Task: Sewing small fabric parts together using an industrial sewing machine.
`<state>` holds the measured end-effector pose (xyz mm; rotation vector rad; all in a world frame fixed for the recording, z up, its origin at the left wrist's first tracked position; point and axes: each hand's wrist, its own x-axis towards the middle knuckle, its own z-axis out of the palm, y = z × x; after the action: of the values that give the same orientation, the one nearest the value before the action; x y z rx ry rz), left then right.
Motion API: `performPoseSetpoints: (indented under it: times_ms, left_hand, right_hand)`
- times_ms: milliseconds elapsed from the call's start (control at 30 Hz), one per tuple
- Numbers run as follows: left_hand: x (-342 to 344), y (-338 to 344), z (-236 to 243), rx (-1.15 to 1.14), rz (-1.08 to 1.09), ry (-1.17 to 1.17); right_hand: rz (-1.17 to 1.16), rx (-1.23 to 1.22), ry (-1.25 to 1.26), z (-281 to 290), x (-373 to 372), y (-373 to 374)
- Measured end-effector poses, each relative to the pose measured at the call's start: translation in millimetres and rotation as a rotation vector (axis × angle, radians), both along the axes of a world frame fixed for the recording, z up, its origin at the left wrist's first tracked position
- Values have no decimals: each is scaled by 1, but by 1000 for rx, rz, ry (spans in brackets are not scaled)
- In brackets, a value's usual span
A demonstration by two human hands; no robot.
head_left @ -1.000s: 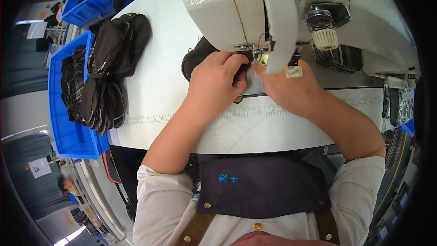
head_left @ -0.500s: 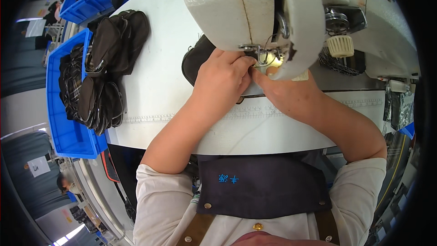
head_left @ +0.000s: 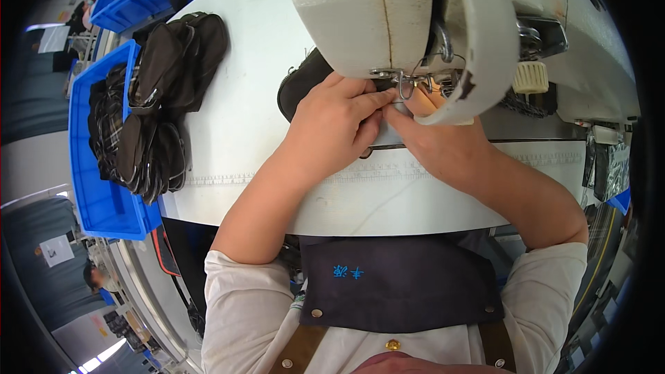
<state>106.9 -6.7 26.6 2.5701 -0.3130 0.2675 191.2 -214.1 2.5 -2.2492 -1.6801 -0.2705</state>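
Observation:
A dark brown zippered pouch (head_left: 298,90) lies on the sewing machine's bed, left of the needle area. Over its near side is my left hand (head_left: 336,121), fingers bent and pressed together on the cloth, index fingertip close to the presser foot (head_left: 406,86). My right hand (head_left: 443,145) meets it from the other side, thumb near the left fingertips. Its bent fingers are partly covered by the white curved part (head_left: 488,48) of the sewing machine (head_left: 339,17), so what they pinch is hidden.
Several dark pouches (head_left: 176,62) are heaped at the left, partly over a blue bin (head_left: 83,159) of plaid-lined pieces. Another blue bin (head_left: 128,0) stands farther back. A printed ruler strip (head_left: 388,172) runs along the white table (head_left: 242,131). A cream knob (head_left: 530,77) juts from the machine.
My left index finger has stretched slightly right toward the presser foot. The right fingers have shifted beneath the white curved part. The machine head appears a little farther right in view.

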Motion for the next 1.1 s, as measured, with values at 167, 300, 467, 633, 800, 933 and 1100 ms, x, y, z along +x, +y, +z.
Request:
performPoseSetpoints:
  times_ms: [167, 300, 467, 633, 800, 933, 1100]
  left_hand:
    - [0, 3, 2, -45, -7, -44]
    - [0, 2, 3, 10, -1, -86]
    - [4, -1, -6, 138, -15, -251]
    - [-2, -12, -7, 215, 143, -169]
    - [-4, -18, -4, 214, 172, -155]
    - [-5, -19, -1, 205, 162, -144]
    - [-6, -18, 0, 204, 164, -120]
  right_hand:
    - [5, 23, -173, 3, -3, 0]
    - [-3, -81, -248, 3, -7, -2]
    - [11, -44, -221, -3, -5, -2]
    - [-2, -59, -271, 4, -6, -2]
    - [21, -29, -211, 3, -2, -3]
    - [38, -20, -184, 0, 0, -6]
    - [55, -33, -168, 3, 1, -9]
